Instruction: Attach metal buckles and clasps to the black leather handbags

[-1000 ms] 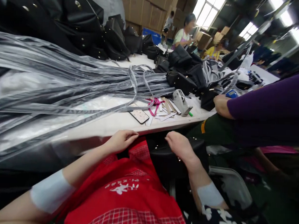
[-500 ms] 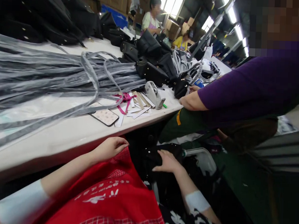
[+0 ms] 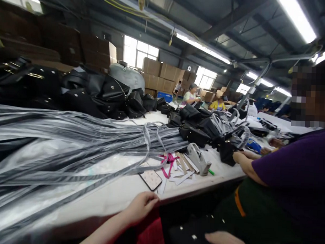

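My left hand [image 3: 142, 206] is at the table's front edge, fingers curled inward, above the corner of my red apron [image 3: 150, 232]. Whatever those fingers pinch, if anything, is hidden. Low in the picture my right hand [image 3: 227, 241] rests against a black bag [image 3: 185, 238] with shiny metal studs. One outstretched digit lies on the bag; the rest of that hand is cut off or out of sight. Near my left hand a phone [image 3: 151, 179] in a patterned case lies on the table, partly under a plastic-wrapped strap [image 3: 115, 171].
Wrapped straps [image 3: 79, 133] spread across the white table [image 3: 109, 195]. A tape dispenser [image 3: 198, 159], pink ribbon [image 3: 168, 163] and paper strips [image 3: 183, 172] lie near its front edge. Black bags [image 3: 99, 93] are piled behind. A co-worker in a purple sleeve [image 3: 291, 162] handles another bag at right.
My view has tilted up, so the table and hands sit lower in the picture. My right hand, spread over the black bag before, now shows only partly at the bottom edge.
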Demonstrator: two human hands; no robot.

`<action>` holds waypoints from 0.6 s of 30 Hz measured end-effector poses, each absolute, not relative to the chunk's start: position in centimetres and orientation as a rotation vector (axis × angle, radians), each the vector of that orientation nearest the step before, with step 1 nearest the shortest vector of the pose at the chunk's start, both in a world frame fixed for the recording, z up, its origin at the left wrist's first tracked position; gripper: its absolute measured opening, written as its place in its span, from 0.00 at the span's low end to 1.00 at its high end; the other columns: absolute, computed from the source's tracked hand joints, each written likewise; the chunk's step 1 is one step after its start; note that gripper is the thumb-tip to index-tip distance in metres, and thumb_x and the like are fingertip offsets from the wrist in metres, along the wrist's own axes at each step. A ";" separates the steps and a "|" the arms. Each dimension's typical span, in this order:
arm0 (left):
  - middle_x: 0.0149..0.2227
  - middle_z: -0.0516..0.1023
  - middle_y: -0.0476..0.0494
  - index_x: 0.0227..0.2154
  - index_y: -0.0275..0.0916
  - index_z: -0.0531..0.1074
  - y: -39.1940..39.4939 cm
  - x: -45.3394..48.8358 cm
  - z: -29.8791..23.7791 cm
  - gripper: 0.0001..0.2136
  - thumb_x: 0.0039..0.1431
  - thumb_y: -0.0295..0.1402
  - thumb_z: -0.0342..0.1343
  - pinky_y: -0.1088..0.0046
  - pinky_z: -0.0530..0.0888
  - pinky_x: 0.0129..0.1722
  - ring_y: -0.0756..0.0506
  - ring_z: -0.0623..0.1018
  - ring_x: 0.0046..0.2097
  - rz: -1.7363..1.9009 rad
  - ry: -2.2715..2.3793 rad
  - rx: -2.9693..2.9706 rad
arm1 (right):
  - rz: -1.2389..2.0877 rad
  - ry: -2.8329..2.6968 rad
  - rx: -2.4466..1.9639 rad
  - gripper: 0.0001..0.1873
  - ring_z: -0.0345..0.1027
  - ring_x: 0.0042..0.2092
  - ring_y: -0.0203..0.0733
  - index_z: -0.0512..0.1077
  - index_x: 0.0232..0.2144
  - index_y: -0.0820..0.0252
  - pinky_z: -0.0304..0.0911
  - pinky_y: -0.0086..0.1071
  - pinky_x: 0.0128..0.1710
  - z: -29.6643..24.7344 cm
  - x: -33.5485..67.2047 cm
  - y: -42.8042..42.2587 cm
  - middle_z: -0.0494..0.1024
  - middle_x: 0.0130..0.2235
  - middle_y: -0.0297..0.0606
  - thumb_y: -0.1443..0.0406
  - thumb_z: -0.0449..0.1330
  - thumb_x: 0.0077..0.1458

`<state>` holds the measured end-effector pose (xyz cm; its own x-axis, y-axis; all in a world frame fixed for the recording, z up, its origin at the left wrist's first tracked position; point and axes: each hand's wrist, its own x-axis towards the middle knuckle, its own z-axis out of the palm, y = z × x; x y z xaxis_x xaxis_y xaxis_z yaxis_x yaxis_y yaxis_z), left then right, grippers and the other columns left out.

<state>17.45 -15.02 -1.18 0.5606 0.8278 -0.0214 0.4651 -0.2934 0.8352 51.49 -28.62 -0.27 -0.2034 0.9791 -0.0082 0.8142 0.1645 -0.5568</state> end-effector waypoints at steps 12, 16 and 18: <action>0.34 0.81 0.44 0.35 0.38 0.77 -20.5 15.2 -3.8 0.15 0.60 0.42 0.50 0.70 0.75 0.39 0.45 0.78 0.36 0.472 0.915 1.751 | 0.593 -1.922 -1.601 0.25 0.62 0.57 0.48 0.73 0.45 0.53 0.42 0.52 0.64 -6.7 39.4 -29.2 0.75 0.50 0.39 0.71 0.54 0.43; 0.36 0.80 0.43 0.36 0.37 0.76 -20.4 14.8 -3.6 0.13 0.59 0.40 0.52 0.71 0.75 0.41 0.46 0.78 0.38 0.446 0.763 1.743 | 0.495 -1.872 -1.634 0.23 0.62 0.56 0.49 0.74 0.44 0.52 0.43 0.50 0.63 -6.9 39.3 -29.8 0.75 0.49 0.37 0.71 0.55 0.44; 0.37 0.80 0.43 0.38 0.37 0.76 -20.0 15.3 -3.5 0.12 0.59 0.39 0.53 0.72 0.75 0.40 0.47 0.78 0.37 0.429 0.707 1.806 | 0.460 -1.863 -1.643 0.22 0.62 0.56 0.48 0.74 0.43 0.52 0.43 0.50 0.63 -6.6 39.1 -29.8 0.76 0.48 0.36 0.71 0.55 0.45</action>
